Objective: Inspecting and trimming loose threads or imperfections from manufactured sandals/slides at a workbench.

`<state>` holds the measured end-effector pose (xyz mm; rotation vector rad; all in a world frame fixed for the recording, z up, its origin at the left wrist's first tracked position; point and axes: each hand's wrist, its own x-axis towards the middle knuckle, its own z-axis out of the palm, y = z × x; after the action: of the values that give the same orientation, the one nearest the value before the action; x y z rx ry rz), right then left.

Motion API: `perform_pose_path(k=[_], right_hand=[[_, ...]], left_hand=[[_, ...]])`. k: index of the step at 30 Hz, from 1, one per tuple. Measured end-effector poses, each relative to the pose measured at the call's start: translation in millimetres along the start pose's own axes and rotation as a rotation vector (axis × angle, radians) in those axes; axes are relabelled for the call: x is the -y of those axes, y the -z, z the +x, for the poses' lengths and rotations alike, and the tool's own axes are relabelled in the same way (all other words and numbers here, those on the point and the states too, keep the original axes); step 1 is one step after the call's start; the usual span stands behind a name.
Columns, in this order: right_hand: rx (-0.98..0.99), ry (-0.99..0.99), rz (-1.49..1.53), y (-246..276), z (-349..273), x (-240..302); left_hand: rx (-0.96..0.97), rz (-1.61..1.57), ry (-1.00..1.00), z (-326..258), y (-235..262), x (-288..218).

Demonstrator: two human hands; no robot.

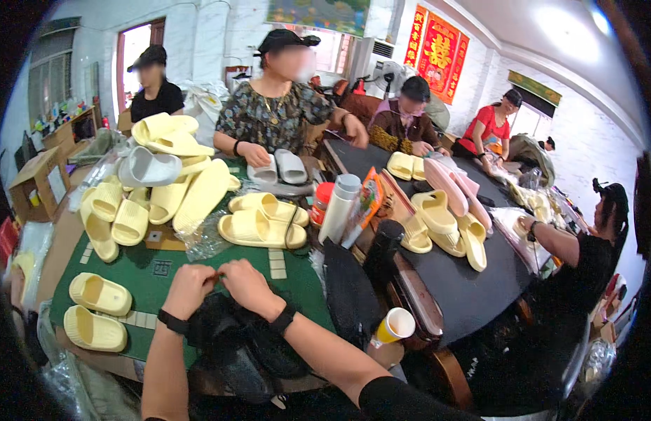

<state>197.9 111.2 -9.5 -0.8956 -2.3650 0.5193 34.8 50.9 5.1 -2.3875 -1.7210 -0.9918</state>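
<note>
1. Fingertips of the left hand [190,288] and right hand [247,284] meet, pinched narrow on something too small to make out, over the green table [220,270].
2. Black bag [238,347], dark and crumpled, lies just below both wrists, touching the forearms; I'd keep it flat there so it cannot slide.
3. Yellow slippers [259,228] sit ahead of the hands, another yellow pair [97,309] off to the left; a paper cup [395,325] stands right of the right forearm, so elbows should stay tucked.
</note>
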Motion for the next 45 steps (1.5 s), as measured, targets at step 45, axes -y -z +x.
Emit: perform_pose_path(k=[45], right_hand=[[-0.145, 0.221, 0.245, -20, -13, 5]], left_hand=[[-0.111, -1.141, 0.589, -44, -17, 31]])
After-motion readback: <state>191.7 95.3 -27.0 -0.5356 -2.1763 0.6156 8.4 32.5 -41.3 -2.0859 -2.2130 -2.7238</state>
